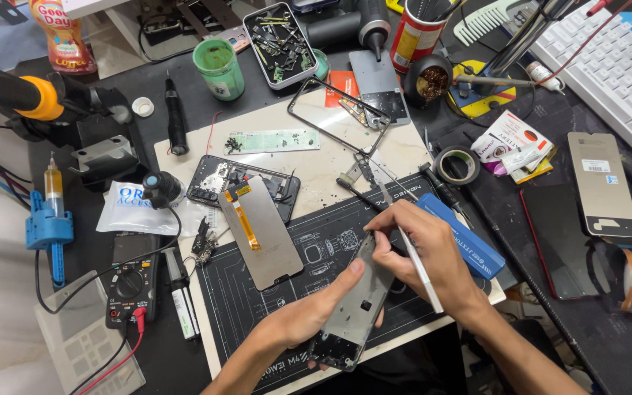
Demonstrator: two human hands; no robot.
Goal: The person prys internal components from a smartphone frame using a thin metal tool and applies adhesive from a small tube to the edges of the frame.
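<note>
My left hand [309,311] clamps the bare phone frame [352,307] over the near mat [257,307]; right-hand fingers [404,245] pinch a white tool [420,267] on it. Screen panel [261,230] lies detached; reassembly remains.

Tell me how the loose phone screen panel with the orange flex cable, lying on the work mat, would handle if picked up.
The screen panel looks thin and flat, so probably light but fragile if bent. Its smooth back may be slippery. The orange flex cable looks floppy and could snag or tear.
</note>
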